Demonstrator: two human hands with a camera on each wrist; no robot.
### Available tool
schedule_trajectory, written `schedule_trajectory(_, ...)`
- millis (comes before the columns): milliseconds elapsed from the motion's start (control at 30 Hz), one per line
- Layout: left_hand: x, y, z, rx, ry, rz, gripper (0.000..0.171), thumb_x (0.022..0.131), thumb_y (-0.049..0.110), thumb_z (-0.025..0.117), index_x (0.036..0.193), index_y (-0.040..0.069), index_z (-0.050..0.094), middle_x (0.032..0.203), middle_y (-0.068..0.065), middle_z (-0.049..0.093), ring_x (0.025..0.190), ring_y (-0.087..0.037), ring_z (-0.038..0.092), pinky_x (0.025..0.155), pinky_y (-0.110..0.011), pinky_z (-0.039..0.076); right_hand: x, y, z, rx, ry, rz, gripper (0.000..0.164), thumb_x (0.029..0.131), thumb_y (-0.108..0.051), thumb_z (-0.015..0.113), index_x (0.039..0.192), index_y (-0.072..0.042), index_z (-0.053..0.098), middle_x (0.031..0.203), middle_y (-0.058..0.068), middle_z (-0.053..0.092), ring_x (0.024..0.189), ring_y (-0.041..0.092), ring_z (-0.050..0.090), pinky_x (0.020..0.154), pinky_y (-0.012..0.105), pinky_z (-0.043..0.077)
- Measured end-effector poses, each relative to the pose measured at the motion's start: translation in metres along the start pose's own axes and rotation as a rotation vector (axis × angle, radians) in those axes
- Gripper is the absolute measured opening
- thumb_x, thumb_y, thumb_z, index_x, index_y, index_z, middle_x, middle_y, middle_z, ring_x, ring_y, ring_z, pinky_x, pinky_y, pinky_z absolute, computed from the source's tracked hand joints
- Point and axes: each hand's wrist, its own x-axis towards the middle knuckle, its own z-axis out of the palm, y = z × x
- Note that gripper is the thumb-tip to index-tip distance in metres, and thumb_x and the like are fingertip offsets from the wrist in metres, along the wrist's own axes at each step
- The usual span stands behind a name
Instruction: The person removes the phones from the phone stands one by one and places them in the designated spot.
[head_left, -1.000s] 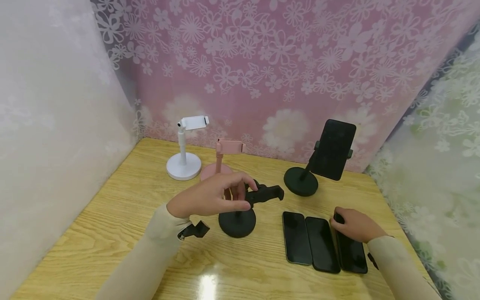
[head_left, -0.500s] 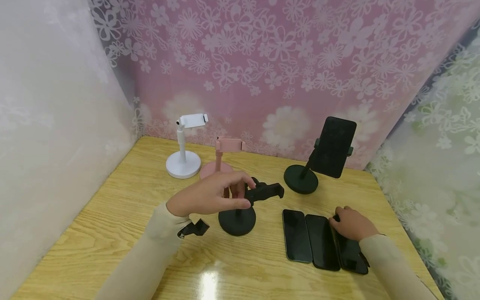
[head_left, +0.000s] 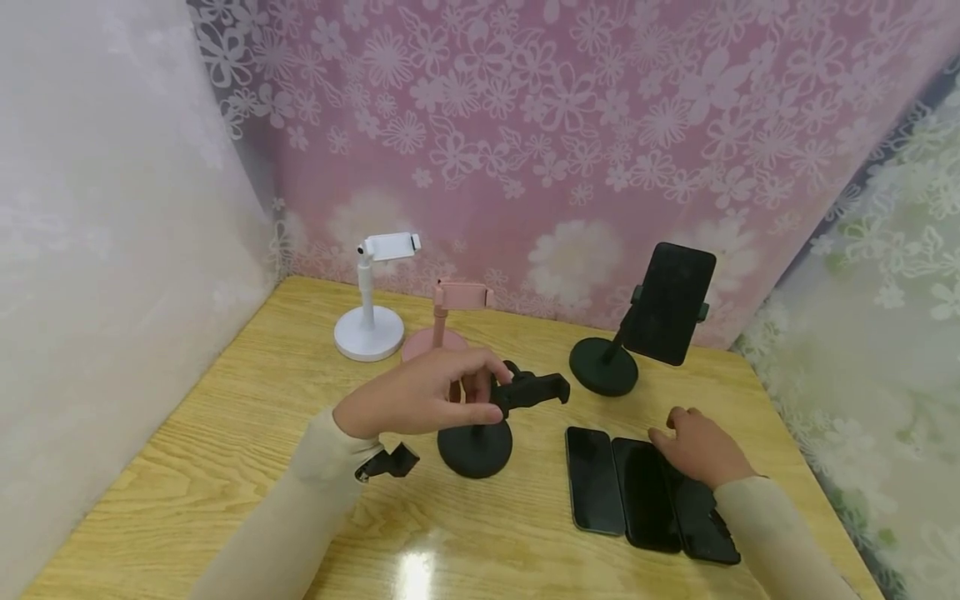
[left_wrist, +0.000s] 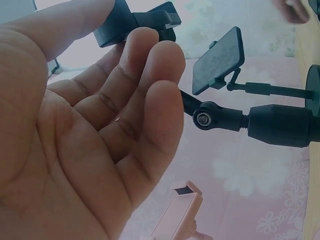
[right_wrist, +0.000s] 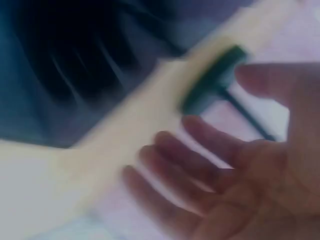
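Observation:
In the head view my left hand [head_left: 423, 392] pinches the clamp [head_left: 536, 390] of a black phone stand [head_left: 476, 454] between thumb and fingers. The left wrist view shows the black clamp [left_wrist: 112, 25] at the thumb and fingertips, beside the stand's jointed neck. My right hand [head_left: 701, 450] is over the upper part of the right-hand phone [head_left: 705, 529] in a row of three dark phones. The left phone [head_left: 595, 483] and the middle phone [head_left: 647, 500] lie beside it. In the blurred right wrist view its fingers [right_wrist: 172, 175] are apart and hold nothing.
Behind stand a white phone stand [head_left: 368, 333] and a pink one [head_left: 463, 296], partly covered by my left hand. A dark green stand [head_left: 603, 367] at the back right carries an upright phone [head_left: 670, 304]. Flowered cloth [head_left: 570, 167] closes off the table's back.
My right hand has let go of the right-hand phone's upper end and moved slightly left and up from it. That phone now lies flat. My left hand keeps its grip on the clamp.

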Motion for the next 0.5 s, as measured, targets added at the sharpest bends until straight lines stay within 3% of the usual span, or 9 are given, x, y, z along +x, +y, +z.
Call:
schedule_trajectory(133,-0.002,0.0,0.0,-0.003,0.015,-0.005,0.036,0.099,0.031,0.074,0.129,0.015,0.061,0.086,0.011,0.066,0.079,-0.007,0.064,0.072,-0.029,0.056,-0.005,-0.06,-0.022,0.096,0.267,-0.14,0.022,0.104,-0.025,0.059,0.104,-0.005,0.068,0.095,0.008,0.067,0.078,0.023,0.062,0.073,0.049,0.055)
schedule_trajectory(233,-0.003,0.002,0.001,0.017,0.032,-0.012,0.035,0.097,0.032,0.076,0.124,0.015,0.062,0.086,0.012,0.067,0.077,-0.006,0.064,0.072,-0.028,0.056,-0.014,-0.107,-0.039,0.166,0.508,-0.316,0.009,0.101,-0.014,0.063,0.096,-0.011,0.069,0.086,-0.001,0.065,0.073,0.014,0.06,0.068,0.041,0.054)
schedule_trajectory(333,-0.002,0.004,0.002,0.067,0.045,-0.018,0.029,0.096,0.036,0.076,0.115,0.018,0.065,0.085,0.014,0.066,0.075,-0.004,0.062,0.07,-0.027,0.055,-0.03,-0.147,-0.053,0.137,0.701,-0.534,0.007,0.096,-0.008,0.067,0.091,-0.013,0.069,0.083,-0.005,0.063,0.07,0.008,0.057,0.063,0.034,0.053)
schedule_trajectory(500,-0.001,0.007,0.003,0.129,0.057,-0.031,0.019,0.096,0.037,0.076,0.102,0.023,0.064,0.083,0.015,0.063,0.072,-0.003,0.059,0.067,-0.025,0.053,-0.06,-0.193,-0.071,0.117,0.823,-0.846,0.023,0.102,-0.022,0.057,0.082,-0.017,0.068,0.078,-0.007,0.063,0.064,0.005,0.052,0.053,0.022,0.045)
